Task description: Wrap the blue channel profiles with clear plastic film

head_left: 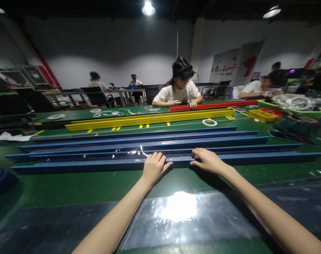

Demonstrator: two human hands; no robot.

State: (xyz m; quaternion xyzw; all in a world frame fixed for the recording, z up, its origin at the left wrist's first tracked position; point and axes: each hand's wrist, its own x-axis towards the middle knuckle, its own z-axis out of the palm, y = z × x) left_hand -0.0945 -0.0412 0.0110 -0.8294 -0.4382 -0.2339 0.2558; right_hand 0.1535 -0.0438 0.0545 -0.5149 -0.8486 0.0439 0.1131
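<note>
A long blue channel, the nearest of several, lies lengthwise across the table in front of me. My left hand is bent over its near wall, fingers inside and the thumb stretched right along the edge. Shiny clear film runs in the blue channels left of that hand, and a thin white glint rises beside its fingertips. To the right, my right hand curls over the same near wall, thumb on the front side and fingers bent inward. Both sets of fingertips are partly hidden, so film under them cannot be made out.
Clear sheeting covers the green table's near side. Behind the blue channels lie yellow channels and a white tape ring. A person opposite touches a red channel. Bins, including a yellow one, stand at right.
</note>
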